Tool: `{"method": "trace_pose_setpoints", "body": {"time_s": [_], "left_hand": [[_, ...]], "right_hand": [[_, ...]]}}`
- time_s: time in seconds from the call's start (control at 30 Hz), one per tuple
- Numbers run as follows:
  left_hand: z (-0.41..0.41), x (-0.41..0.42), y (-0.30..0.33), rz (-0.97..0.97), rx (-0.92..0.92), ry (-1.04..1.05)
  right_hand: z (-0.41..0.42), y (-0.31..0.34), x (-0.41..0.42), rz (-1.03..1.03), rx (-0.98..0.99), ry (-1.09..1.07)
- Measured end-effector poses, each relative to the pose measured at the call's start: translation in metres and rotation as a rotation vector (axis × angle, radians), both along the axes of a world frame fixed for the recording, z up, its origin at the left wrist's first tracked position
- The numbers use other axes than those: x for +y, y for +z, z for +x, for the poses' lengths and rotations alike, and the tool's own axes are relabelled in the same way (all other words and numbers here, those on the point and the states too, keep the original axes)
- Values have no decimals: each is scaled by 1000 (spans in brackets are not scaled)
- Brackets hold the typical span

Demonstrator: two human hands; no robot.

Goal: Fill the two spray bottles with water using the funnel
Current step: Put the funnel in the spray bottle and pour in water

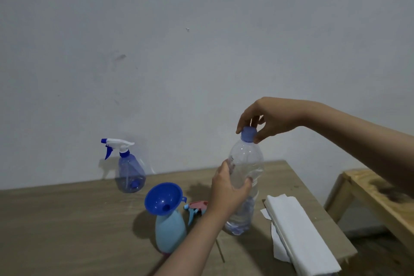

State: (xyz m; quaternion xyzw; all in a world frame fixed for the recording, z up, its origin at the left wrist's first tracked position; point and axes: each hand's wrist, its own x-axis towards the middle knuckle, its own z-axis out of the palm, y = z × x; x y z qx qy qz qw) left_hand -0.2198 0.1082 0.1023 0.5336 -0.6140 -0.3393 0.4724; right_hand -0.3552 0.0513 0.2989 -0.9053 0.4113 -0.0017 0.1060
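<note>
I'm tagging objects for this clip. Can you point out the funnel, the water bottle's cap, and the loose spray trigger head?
funnel point(161, 197): head view, inside of the blue bowl.
water bottle's cap point(248, 134): head view, side of the blue cap.
loose spray trigger head point(197, 205): head view, pink top part.

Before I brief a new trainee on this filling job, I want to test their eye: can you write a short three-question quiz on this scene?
1. True or false: the blue funnel sits in the neck of the light blue bottle.
2. What do the fingers of the right hand grip?
A. the funnel's rim
B. the blue cap of the clear water bottle
C. the folded paper towels
3. Fill in: the pink and blue spray head lies loose on the ____.

Key
1. True.
2. B; the left hand holds the bottle's body.
3. Table; the blue spray bottle by the wall has its head on.
</note>
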Motion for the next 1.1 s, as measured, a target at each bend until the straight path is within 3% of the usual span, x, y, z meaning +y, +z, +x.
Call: {"method": "trace_pose_setpoints", "body": {"time_s": [0.23, 0.6, 0.7, 0.77, 0.87, 0.9, 0.97, 1.1], "left_hand": [[5, -3, -2, 37, 6, -53], [8, -2, 1, 36, 46, -80], [8, -3, 0, 31, 37, -65], [7, -3, -2, 28, 44, -46], [6, -4, -5, 27, 55, -19], [6, -4, -6, 27, 55, -13], [5, -3, -6, 16, 59, 2], [3, -3, -8, 14, 79, 19]], "right_hand": [[15, -8, 5, -80, 33, -248], [18, 6, 12, -93, 107, -69], [5, 3, 14, -167, -44, -43], [-14, -8, 24, -181, -365, -98], [-35, -71, 63, -102, -1094, -237], [-37, -107, 75, -102, -1228, -316], [-34, -191, 98, -56, -1268, -521], [-19, -328, 125, 166, -1022, -795]]}}
